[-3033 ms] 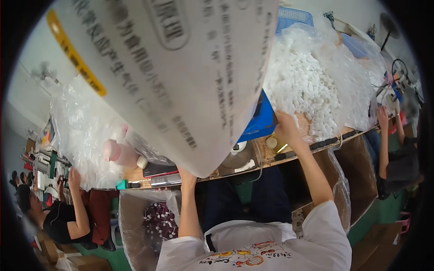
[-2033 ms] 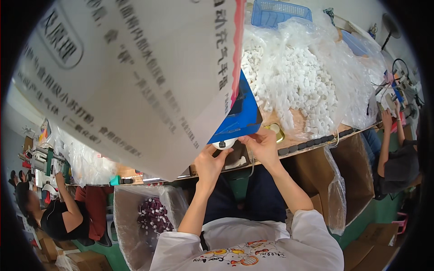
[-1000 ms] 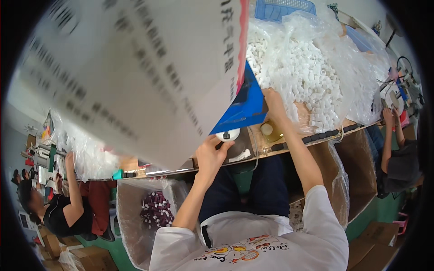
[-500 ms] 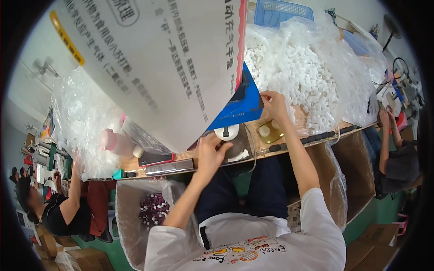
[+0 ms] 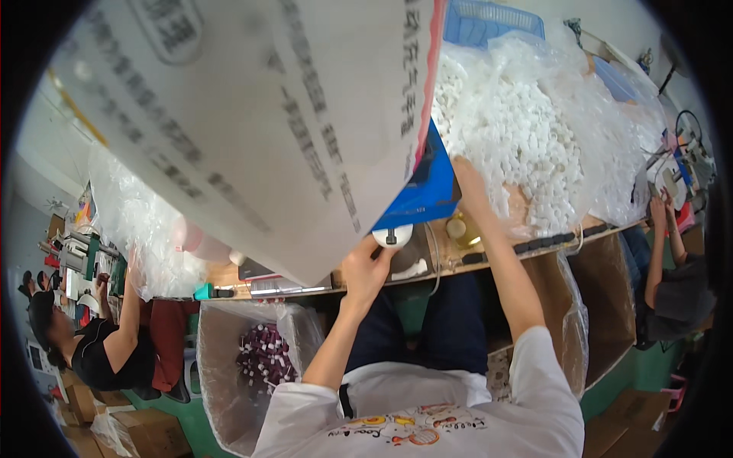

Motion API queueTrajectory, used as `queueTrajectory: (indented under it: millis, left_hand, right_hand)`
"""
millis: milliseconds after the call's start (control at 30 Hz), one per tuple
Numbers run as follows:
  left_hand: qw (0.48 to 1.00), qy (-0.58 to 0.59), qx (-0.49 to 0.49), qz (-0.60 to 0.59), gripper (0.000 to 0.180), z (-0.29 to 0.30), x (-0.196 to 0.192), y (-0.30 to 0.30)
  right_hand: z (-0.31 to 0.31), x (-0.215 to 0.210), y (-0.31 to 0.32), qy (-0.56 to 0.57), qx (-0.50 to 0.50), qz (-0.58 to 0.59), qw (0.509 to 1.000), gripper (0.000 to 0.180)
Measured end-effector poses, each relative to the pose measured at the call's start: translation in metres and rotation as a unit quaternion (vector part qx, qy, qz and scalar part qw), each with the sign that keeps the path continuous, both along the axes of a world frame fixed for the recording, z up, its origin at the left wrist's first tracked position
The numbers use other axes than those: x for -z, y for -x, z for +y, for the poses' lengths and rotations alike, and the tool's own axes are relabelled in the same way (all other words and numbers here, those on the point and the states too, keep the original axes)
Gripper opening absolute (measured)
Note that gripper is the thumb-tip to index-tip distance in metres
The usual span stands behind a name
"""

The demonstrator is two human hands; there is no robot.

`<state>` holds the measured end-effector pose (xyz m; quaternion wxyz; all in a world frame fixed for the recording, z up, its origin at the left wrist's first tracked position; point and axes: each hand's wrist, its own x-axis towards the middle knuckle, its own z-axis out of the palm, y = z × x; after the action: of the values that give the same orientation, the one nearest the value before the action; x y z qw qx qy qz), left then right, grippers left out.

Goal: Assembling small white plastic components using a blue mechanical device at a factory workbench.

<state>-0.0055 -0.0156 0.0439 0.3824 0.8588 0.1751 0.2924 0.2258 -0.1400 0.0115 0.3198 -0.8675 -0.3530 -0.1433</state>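
Note:
A blue machine point(image 5: 431, 187) stands on the bench, partly behind a large printed sheet point(image 5: 252, 145) that fills the upper left. Under its lower edge shows a white round part point(image 5: 395, 235) with a black bolt. My left hand point(image 5: 365, 269) is curled right beside this part; its fingertips and anything between them are hidden. My right hand point(image 5: 469, 177) is at the right side of the blue machine, near a heap of small white plastic caps point(image 5: 527, 137). Its fingers are mostly out of sight. Below that wrist lies a small dish of yellowish liquid point(image 5: 463, 231).
Clear plastic sheeting surrounds the caps, with a blue basket point(image 5: 489, 23) behind. A plastic-lined box point(image 5: 217, 382) below the bench holds purple-and-white pieces point(image 5: 263, 355). A pink bottle point(image 5: 200, 243) is at left. Co-workers sit at left point(image 5: 99, 343) and right point(image 5: 676, 282).
The whole view has shifted slightly, and the sheet covers more. My right fingers, visible pinched at the blue machine's edge before, are now mostly hidden. My left hand stays beside the white round part.

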Motion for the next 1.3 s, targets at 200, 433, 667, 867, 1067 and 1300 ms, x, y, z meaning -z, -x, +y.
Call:
queueTrajectory:
  millis: [200, 433, 667, 867, 1067, 1300]
  left_hand:
    - [0.992, 0.107, 0.016, 0.058, 0.03, 0.016, -0.025, 0.058]
    - [0.916, -0.246, -0.211, 0.237, 0.031, 0.085, -0.007, 0.167]
    - [0.981, -0.149, -0.049, 0.113, 0.02, 0.111, 0.03, 0.035]
    - [0.981, -0.176, -0.038, 0.067, 0.023, 0.122, 0.041, 0.029]
    - [0.997, 0.059, 0.045, -0.029, 0.033, 0.049, 0.006, 0.035]
    - [0.975, 0.064, 0.144, -0.155, 0.039, 0.019, -0.004, 0.033]
  right_hand:
    - [-0.006, -0.042, 0.069, -0.259, -0.109, 0.3, 0.912, 0.016]
    - [0.011, 0.021, 0.106, -0.213, -0.231, 0.254, 0.915, 0.018]
    - [0.013, -0.017, 0.14, -0.133, -0.194, -0.009, 0.972, 0.017]
    - [-0.05, 0.008, 0.056, -0.251, 0.051, 0.226, 0.94, 0.016]
    - [-0.139, 0.017, -0.044, -0.017, 0.046, 0.08, 0.996, 0.012]
    - [-0.171, 0.013, -0.041, 0.029, 0.034, 0.079, 0.996, 0.014]
